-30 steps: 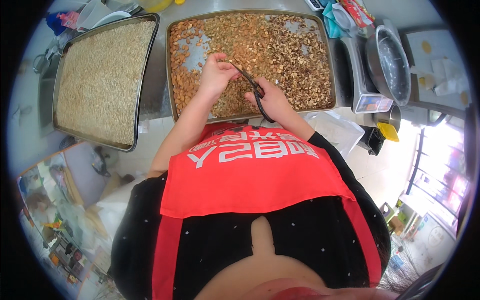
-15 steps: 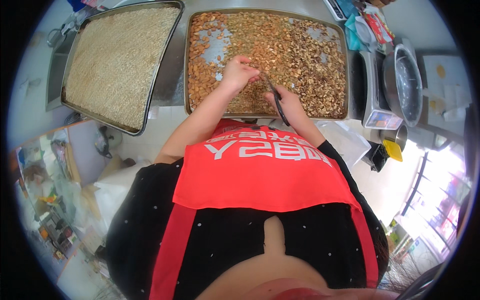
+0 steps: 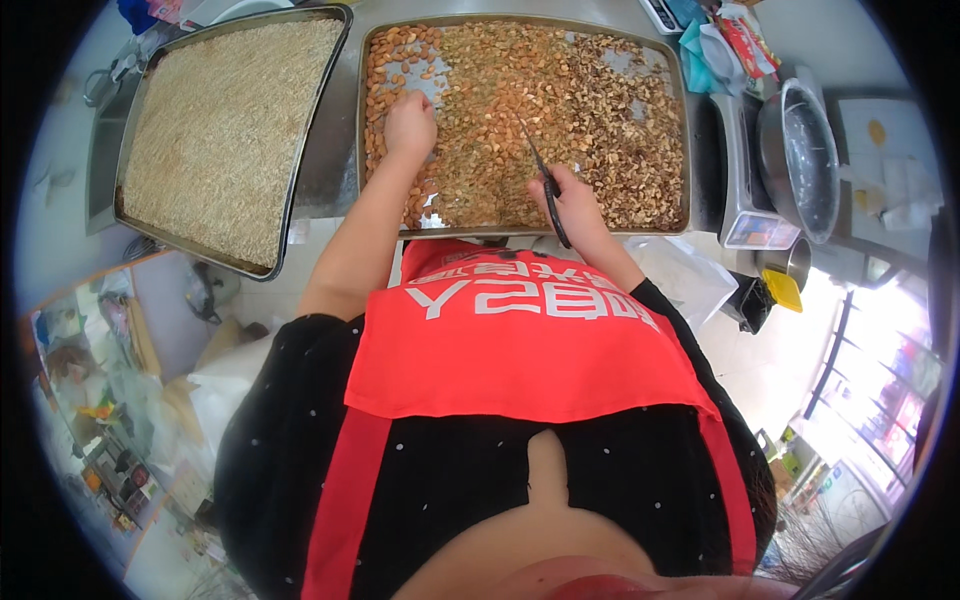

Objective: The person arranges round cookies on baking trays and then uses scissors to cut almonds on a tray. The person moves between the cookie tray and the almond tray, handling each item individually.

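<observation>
My right hand (image 3: 580, 208) is wrapped round the black handles of a pair of scissors (image 3: 546, 180), whose blades point away over the tray. My left hand (image 3: 410, 126) rests back-up over the almonds (image 3: 383, 102) on the left of the tray. Its fingers curl under in a fist, and whatever they hold is hidden. The metal baking tray (image 3: 688, 150) carries side-by-side bands: whole almonds at left, then greenish seeds (image 3: 470, 95), paler chopped nuts (image 3: 515, 100), and brown walnut pieces (image 3: 630, 165) at right.
A second dark-rimmed tray (image 3: 285, 225) of pale oat-like flakes (image 3: 225, 125) stands at left. To the right are a kitchen scale (image 3: 745, 190) and a steel bowl (image 3: 806, 165). Plastic packages (image 3: 745, 45) lie at the back right, and a yellow item (image 3: 781, 291) is below the bench.
My left hand has moved left and away from the scissors' blades, to the almonds. My right hand stays almost in place with the scissors, whose blades now show clearly.
</observation>
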A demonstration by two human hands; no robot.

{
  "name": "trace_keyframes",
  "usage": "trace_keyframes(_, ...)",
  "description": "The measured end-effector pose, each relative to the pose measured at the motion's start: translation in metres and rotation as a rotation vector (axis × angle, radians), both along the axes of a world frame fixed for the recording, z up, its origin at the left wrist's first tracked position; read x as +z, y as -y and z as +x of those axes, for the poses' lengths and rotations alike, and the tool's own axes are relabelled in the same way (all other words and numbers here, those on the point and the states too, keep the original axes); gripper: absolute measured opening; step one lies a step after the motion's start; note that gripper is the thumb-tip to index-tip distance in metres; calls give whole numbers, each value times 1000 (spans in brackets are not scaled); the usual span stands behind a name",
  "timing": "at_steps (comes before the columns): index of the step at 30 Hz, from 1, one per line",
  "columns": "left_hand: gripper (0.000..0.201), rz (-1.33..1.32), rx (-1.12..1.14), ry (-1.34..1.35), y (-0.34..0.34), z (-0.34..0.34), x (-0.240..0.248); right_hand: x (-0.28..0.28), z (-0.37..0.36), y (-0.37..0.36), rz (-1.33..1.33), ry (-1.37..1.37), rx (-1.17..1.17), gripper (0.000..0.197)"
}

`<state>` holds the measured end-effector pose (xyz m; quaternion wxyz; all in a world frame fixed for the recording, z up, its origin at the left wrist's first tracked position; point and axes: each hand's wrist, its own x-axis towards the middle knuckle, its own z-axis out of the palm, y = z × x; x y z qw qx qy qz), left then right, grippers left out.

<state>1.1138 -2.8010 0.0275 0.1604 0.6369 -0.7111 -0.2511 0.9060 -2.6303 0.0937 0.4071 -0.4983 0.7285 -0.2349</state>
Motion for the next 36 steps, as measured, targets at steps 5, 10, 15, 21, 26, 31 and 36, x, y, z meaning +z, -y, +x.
trace_keyframes(5, 6, 528, 117, -1055, -38, -36, 39, 11, 3, 8, -92, -66, 97, 50)
trace_keyframes(10, 8, 635, 91, -1129, -52, -46, 53, 15, 6, 17, -121, -79, 156, 49)
trace_keyframes(15, 23, 557, 54, -1018, -52, -45, 50, 11, 5, 19, -35, -34, 165, 43)
trace_keyframes(21, 33, 575, 43, -961, -54, -46, 44, -7, 1, 16, -96, 32, 181, 32)
trace_keyframes(26, 21, 431, 7, -740, -55, -34, 27, -7, 4, 15, 4, -20, 170, 33)
trace_keyframes(31, 12, -261, -142, 271, -31, 33, 14, 1, -1, 15, 55, -57, 97, 33)
trace_keyframes(36, 16, -137, -98, 328, -27, 49, 1, -5, 6, 13, -12, -66, 120, 40)
